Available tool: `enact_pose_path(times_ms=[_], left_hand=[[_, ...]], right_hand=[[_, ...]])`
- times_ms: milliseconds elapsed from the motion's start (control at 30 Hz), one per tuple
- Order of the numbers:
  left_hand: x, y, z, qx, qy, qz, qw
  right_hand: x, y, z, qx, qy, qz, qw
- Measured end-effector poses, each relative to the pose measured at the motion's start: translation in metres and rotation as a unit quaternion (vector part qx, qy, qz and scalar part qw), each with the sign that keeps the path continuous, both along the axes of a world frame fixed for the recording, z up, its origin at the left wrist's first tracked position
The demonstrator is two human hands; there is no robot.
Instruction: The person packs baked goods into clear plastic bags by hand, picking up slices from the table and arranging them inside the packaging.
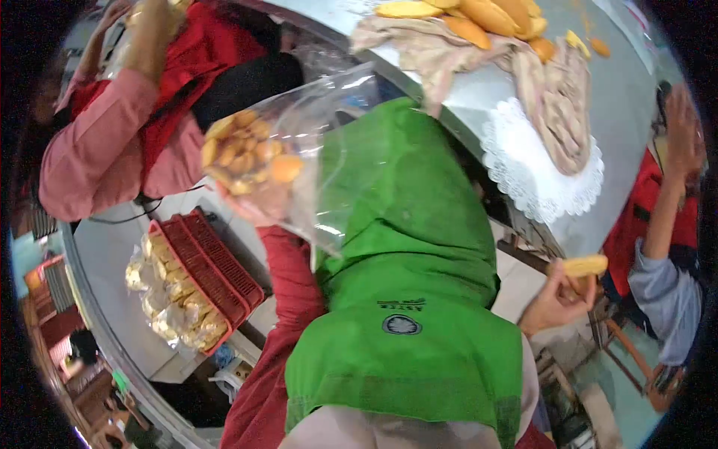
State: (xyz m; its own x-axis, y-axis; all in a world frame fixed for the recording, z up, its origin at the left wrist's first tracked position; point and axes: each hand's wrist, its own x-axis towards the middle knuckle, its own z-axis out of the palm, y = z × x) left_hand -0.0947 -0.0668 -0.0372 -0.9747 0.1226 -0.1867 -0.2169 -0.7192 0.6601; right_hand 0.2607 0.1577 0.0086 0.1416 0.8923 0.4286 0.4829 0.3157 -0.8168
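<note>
The left hand [258, 206] grips a clear bag [355, 172] at its outer end, mostly hidden behind the plastic, so I cannot tell how each finger lies. Yellow-orange pieces [238, 153] sit bunched in that end, and the rest of the bag reaches over the green apron [419, 277]. The right hand [561, 299], well apart on the other side, pinches one long yellow piece [585, 266] between its fingertips, outside the bag.

The pile [490, 15] rests at the far side of the metal table [624, 97], with a crumpled cloth [553, 112] beside it and partly over a white doily [516, 157]. To the left, a red crate [217, 262] stands with filled bags [179, 295] next to it or partly in it. A person in a pink sleeve [97, 161] is at the left, and another person's forearm [662, 217] is raised at the right.

The step in hand looks like single-piece handling with the bag part filled. Bringing piece and bag together would call for a wide, steady mouth and a light pinch — the plastic looks limp. The mouth is perhaps toward the apron, but glare and blur leave that unsure.
</note>
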Motion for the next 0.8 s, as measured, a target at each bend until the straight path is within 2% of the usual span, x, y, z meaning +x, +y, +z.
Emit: enact_pose_path(times_ms=[67,167,267,300,433,567,633,733,800], left_hand=[[-0.005,0.002,-0.007,0.066,0.021,-0.047,0.996],[0.002,0.015,0.005,0.111,0.023,-0.077,0.991],[0.000,0.022,0.006,0.150,0.026,-0.068,0.986],[0.001,0.022,0.004,0.155,0.024,-0.063,0.986],[-0.004,0.024,-0.001,0.175,0.045,-0.094,0.979],[0.001,0.017,0.000,0.173,0.023,-0.086,0.981],[-0.002,0.021,0.002,0.162,0.029,-0.083,0.983],[0.003,0.021,0.006,0.124,0.046,-0.058,0.990],[0.006,0.018,0.011,0.079,0.036,-0.073,0.994]], right_hand=[[0.007,0.009,-0.007,-0.045,-0.061,-0.042,0.996],[0.007,0.001,-0.034,-0.017,-0.074,-0.038,0.996],[0.003,-0.005,-0.032,0.000,-0.135,-0.031,0.990],[-0.001,-0.001,-0.028,-0.037,-0.039,-0.044,0.998],[-0.002,0.001,-0.033,-0.023,-0.108,-0.054,0.992],[0.015,-0.010,-0.048,-0.041,-0.101,0.004,0.994],[0.025,-0.022,-0.064,-0.071,-0.076,0.127,0.986],[0.031,-0.036,-0.037,-0.289,-0.069,0.251,0.921],[-0.005,-0.031,0.010,-0.453,0.185,0.288,0.823]])
